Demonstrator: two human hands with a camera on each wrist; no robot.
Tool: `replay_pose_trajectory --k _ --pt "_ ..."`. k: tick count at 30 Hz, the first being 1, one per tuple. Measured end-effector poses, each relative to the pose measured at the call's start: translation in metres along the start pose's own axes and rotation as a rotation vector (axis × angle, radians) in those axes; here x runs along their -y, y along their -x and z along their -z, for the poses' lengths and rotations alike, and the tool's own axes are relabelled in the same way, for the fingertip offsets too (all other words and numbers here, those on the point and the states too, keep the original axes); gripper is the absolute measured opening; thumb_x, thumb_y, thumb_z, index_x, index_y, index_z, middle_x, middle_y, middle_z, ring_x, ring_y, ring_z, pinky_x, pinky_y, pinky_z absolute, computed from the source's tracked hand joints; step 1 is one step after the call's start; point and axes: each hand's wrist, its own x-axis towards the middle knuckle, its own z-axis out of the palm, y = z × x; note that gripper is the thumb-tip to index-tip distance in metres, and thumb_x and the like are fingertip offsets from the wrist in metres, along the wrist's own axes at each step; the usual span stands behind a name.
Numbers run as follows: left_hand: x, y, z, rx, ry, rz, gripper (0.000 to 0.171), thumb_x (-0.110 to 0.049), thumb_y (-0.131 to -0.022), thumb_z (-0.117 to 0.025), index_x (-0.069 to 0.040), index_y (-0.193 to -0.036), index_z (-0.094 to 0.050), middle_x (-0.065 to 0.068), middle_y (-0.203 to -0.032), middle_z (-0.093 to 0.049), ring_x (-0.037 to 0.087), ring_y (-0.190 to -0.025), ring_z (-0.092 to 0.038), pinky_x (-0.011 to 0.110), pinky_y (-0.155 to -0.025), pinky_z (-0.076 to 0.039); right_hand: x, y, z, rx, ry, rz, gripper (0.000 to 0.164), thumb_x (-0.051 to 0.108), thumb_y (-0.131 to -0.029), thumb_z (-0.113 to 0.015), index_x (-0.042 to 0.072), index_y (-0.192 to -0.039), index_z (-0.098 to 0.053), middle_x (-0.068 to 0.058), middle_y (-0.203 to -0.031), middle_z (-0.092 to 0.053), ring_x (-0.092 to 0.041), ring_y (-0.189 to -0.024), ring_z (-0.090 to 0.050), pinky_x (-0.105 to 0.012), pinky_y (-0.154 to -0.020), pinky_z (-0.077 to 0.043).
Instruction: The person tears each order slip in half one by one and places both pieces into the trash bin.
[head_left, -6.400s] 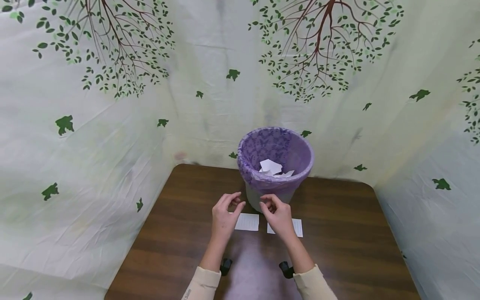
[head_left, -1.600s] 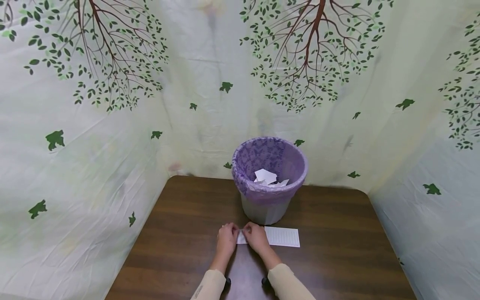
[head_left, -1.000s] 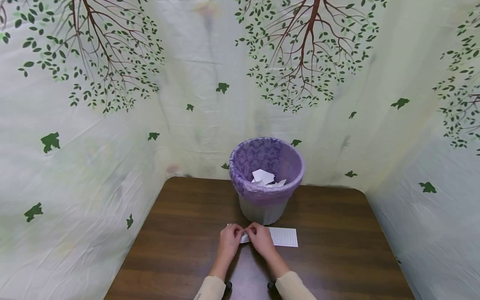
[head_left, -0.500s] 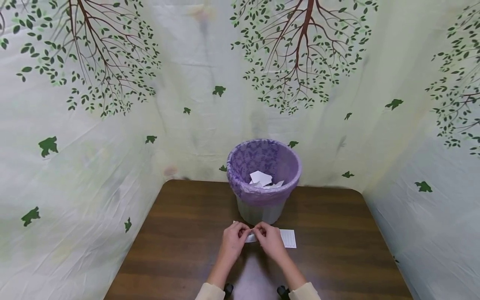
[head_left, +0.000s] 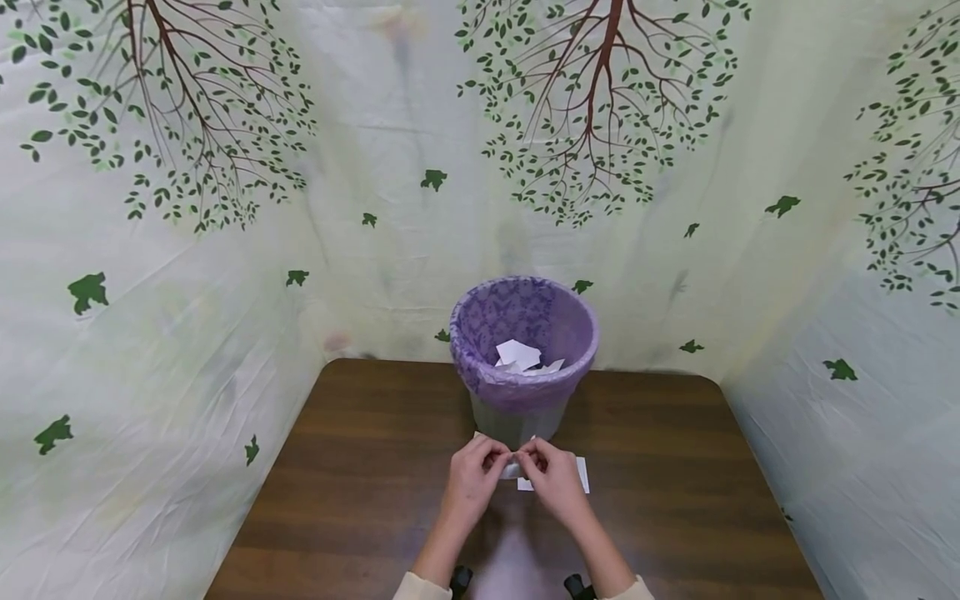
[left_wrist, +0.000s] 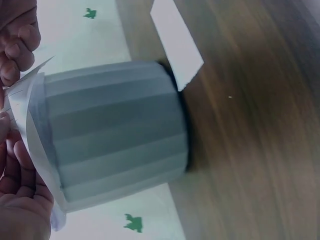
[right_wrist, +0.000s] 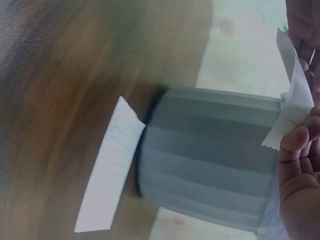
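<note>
Head view: the left hand (head_left: 469, 473) and right hand (head_left: 558, 479) are close together, both pinching one lined strip (right_wrist: 296, 107) raised above the table (head_left: 360, 467); partly behind the right hand, a second slip (right_wrist: 106, 175) lies flat, well in from the table's side edges. Just beyond it, near the middle of the far edge, stands a grey bin (head_left: 517, 422) with a purple liner (head_left: 517, 393), holding white scraps (head_left: 517, 353); leaf-printed cloth (head_left: 367, 283) hangs behind.
</note>
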Motion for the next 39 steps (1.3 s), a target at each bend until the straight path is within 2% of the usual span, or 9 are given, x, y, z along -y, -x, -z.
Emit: replay_pose_trajectory --k 6,12,19,24,27,29,34,36,39 --pt "-0.014 -0.008 0.006 0.019 0.034 0.029 0.011 -0.006 -0.089 -0.084 -0.013 -0.086 -0.076 -0.003 -0.082 -0.069 0.003 -0.073 -0.061 0.018 -0.066 -0.055 0.011 -0.002 0.011 -0.036 -0.012 0.037 0.011 0.006 -0.093 -0.079 0.013 -0.086 -0.075 0.008 -0.065 -0.064 0.004 -0.056 -0.046 -0.017 -0.052 -0.04" --pt "-0.027 -0.017 0.011 0.0 0.048 -0.034 0.011 -0.004 -0.089 -0.084 -0.012 -0.086 -0.076 -0.002 -0.082 -0.068 0.004 -0.073 -0.061 0.017 -0.066 -0.055 0.017 -0.004 0.019 -0.042 -0.046 0.034 0.012 0.008 -0.094 -0.079 0.014 -0.086 -0.074 0.008 -0.065 -0.062 0.003 -0.055 -0.046 -0.016 -0.051 -0.038" --pt "-0.039 -0.019 0.018 -0.039 0.066 -0.12 0.014 0.001 -0.086 -0.084 -0.009 -0.086 -0.075 0.0 -0.082 -0.068 0.008 -0.073 -0.063 0.02 -0.064 -0.056 0.027 -0.003 0.026 -0.037 -0.098 0.027 0.012 0.01 -0.096 -0.078 0.015 -0.086 -0.074 0.008 -0.064 -0.062 0.003 -0.054 -0.048 -0.017 -0.05 -0.041" --pt "-0.042 -0.017 0.02 -0.071 0.096 -0.196 0.011 0.0 -0.087 -0.084 -0.008 -0.089 -0.076 0.002 -0.083 -0.067 0.011 -0.073 -0.063 0.015 -0.064 -0.053 0.034 0.002 0.032 -0.038 -0.124 0.007 0.013 0.011 -0.096 -0.078 0.016 -0.085 -0.073 0.007 -0.063 -0.062 0.002 -0.052 -0.049 -0.019 -0.048 -0.043" --pt "-0.043 -0.015 0.02 -0.083 0.122 -0.22 0.012 0.001 -0.086 -0.084 -0.007 -0.089 -0.077 0.002 -0.082 -0.068 0.014 -0.074 -0.064 0.016 -0.065 -0.053 0.038 0.005 0.034 -0.04 -0.129 -0.006 0.013 0.01 -0.096 -0.078 0.016 -0.084 -0.073 0.007 -0.063 -0.062 0.002 -0.052 -0.05 -0.019 -0.048 -0.043" --pt "-0.044 -0.015 0.021 -0.09 0.129 -0.226 0.013 0.001 -0.084 -0.085 -0.008 -0.089 -0.077 0.002 -0.082 -0.068 0.015 -0.074 -0.065 0.019 -0.07 -0.055 0.04 0.007 0.035 -0.039 -0.133 -0.007 0.013 0.009 -0.096 -0.077 0.015 -0.085 -0.073 0.007 -0.063 -0.062 0.002 -0.052 -0.05 -0.019 -0.048 -0.043" --pt "-0.046 -0.016 0.021 -0.092 0.153 -0.239 0.009 -0.001 -0.087 -0.084 -0.008 -0.09 -0.078 0.001 -0.083 -0.068 0.019 -0.076 -0.065 0.028 -0.069 -0.056 0.045 0.007 0.037 -0.043 -0.161 -0.023 0.013 0.008 -0.096 -0.077 0.013 -0.085 -0.073 0.004 -0.064 -0.064 0.002 -0.052 -0.05 -0.018 -0.048 -0.044" --pt "-0.046 -0.016 0.021 -0.092 0.168 -0.242 0.007 -0.003 -0.088 -0.083 -0.007 -0.09 -0.078 0.002 -0.083 -0.067 0.021 -0.075 -0.065 0.026 -0.063 -0.055 0.047 0.007 0.037 -0.035 -0.184 -0.039 0.013 0.008 -0.096 -0.077 0.012 -0.085 -0.074 0.002 -0.064 -0.064 0.001 -0.053 -0.051 -0.018 -0.049 -0.044" --pt "-0.046 -0.015 0.021 -0.101 0.176 -0.243 0.007 -0.004 -0.088 -0.083 -0.008 -0.09 -0.078 0.001 -0.083 -0.068 0.019 -0.074 -0.064 0.019 -0.061 -0.054 0.05 0.007 0.039 -0.014 -0.216 -0.07 0.013 0.008 -0.096 -0.077 0.011 -0.084 -0.074 -0.001 -0.063 -0.064 -0.001 -0.052 -0.052 -0.019 -0.049 -0.043"
